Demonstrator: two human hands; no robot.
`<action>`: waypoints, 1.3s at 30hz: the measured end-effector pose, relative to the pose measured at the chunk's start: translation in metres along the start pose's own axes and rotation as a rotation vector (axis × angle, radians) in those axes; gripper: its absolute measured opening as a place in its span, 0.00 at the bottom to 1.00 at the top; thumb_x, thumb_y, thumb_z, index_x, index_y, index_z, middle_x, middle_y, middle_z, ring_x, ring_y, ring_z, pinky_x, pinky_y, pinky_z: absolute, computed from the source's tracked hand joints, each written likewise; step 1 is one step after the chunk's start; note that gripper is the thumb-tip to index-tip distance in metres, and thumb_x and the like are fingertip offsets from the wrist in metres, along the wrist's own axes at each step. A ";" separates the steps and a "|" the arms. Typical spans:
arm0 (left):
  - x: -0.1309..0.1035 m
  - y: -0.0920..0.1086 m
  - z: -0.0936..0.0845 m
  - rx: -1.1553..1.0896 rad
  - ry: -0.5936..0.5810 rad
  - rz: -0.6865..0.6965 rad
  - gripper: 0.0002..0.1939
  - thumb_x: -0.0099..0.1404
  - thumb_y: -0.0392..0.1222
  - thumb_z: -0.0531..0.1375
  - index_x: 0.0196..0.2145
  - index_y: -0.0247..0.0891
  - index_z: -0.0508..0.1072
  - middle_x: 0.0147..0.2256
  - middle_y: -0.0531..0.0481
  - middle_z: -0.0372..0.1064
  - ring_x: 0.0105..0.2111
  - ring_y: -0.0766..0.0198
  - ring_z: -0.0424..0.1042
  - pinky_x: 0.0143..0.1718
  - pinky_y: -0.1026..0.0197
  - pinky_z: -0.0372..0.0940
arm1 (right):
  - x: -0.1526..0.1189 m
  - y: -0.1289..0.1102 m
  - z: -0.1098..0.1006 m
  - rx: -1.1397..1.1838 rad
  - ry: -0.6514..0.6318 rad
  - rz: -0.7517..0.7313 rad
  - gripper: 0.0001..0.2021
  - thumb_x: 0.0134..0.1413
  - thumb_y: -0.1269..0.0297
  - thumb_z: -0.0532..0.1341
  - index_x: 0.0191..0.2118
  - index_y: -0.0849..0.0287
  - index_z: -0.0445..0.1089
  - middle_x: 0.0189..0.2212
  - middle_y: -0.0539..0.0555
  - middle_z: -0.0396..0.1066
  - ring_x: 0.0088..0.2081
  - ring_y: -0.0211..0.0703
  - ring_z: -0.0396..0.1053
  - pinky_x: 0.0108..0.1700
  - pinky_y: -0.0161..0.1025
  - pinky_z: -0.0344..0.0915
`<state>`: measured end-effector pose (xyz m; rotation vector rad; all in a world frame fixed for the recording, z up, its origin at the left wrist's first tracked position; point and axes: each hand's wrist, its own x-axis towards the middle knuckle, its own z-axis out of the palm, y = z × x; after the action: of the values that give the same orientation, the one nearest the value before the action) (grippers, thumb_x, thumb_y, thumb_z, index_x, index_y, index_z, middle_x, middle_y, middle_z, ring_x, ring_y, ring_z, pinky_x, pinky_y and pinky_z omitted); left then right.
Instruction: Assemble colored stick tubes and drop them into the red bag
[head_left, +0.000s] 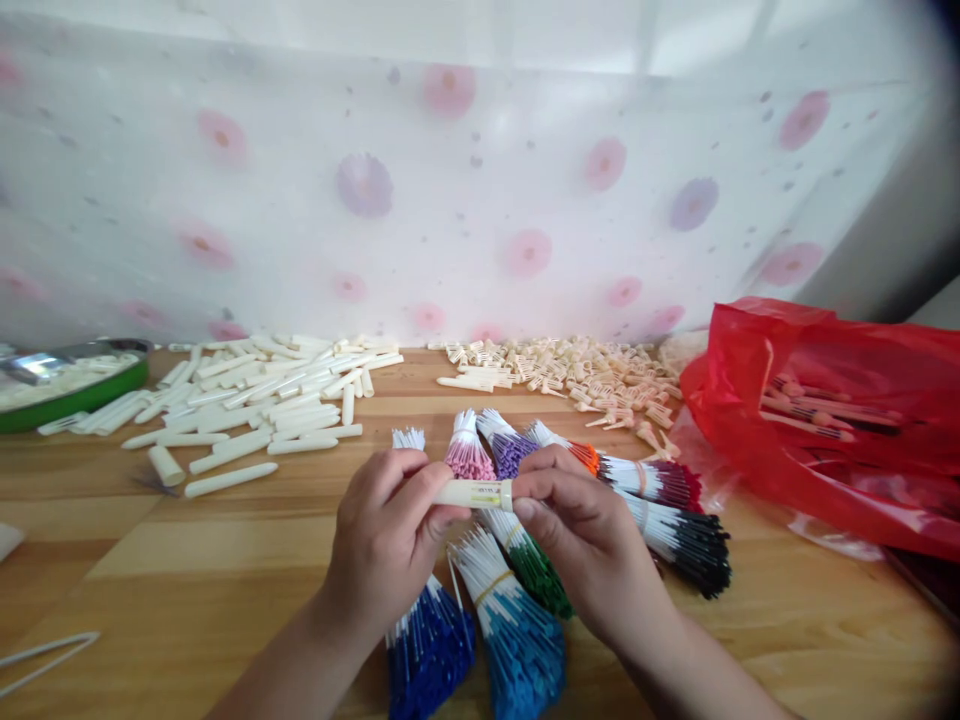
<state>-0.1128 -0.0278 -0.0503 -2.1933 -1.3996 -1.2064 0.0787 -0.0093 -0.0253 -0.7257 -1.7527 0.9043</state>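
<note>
Dark-blue-tipped white sticks (431, 660) lie toward our desk's (232, 565) near edge; our hands (379, 535) (604, 565) pinch a cream plastic tube (472, 494); loosening could drop it.

A left hand (386, 535) and a right hand (596, 535) gripped opposite ends of a short cream tube (459, 494) above a wooden bench (240, 580). Around and beneath them, bundles of white sticks (521, 640) fanned out, tipped in blues, green, black, dark red, orange, purple and pink. Along the bench's far edge, loose cream tubes (277, 395) lay heaped left of small beige pieces (592, 370). A green tray (97, 400) sat toward the far left corner, a red plastic bag (750, 440) toward the right edge.
</note>
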 end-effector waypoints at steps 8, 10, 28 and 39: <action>0.005 -0.020 0.002 -0.048 -0.013 -0.321 0.12 0.67 0.46 0.50 0.34 0.36 0.68 0.32 0.49 0.63 0.33 0.61 0.65 0.34 0.61 0.60 | 0.012 0.023 -0.015 -0.026 0.081 0.104 0.08 0.56 0.63 0.58 0.36 0.57 0.74 0.34 0.53 0.70 0.38 0.40 0.69 0.40 0.37 0.65; 0.008 -0.033 0.003 -0.028 -0.043 -0.534 0.13 0.68 0.47 0.48 0.31 0.38 0.66 0.28 0.52 0.63 0.29 0.62 0.65 0.29 0.63 0.58 | 0.027 0.031 -0.018 -0.310 -0.025 0.193 0.11 0.58 0.64 0.55 0.38 0.60 0.73 0.35 0.54 0.73 0.37 0.40 0.70 0.39 0.35 0.65; -0.004 -0.027 0.022 0.175 -0.591 -0.122 0.23 0.62 0.33 0.52 0.53 0.50 0.67 0.56 0.49 0.63 0.53 0.50 0.60 0.54 0.44 0.51 | 0.098 0.064 0.034 -1.202 -0.666 0.500 0.12 0.60 0.60 0.57 0.45 0.62 0.68 0.43 0.55 0.70 0.41 0.43 0.70 0.44 0.46 0.68; -0.004 -0.020 0.022 0.196 -0.609 -0.152 0.18 0.64 0.34 0.50 0.48 0.44 0.71 0.43 0.42 0.71 0.46 0.49 0.64 0.49 0.45 0.54 | 0.096 0.061 0.050 -1.265 -0.624 0.542 0.13 0.60 0.61 0.57 0.49 0.61 0.66 0.47 0.56 0.67 0.44 0.45 0.69 0.45 0.47 0.68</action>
<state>-0.1191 -0.0070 -0.0709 -2.4484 -1.8387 -0.4070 0.0040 0.0893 -0.0404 -1.9433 -2.7278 0.2150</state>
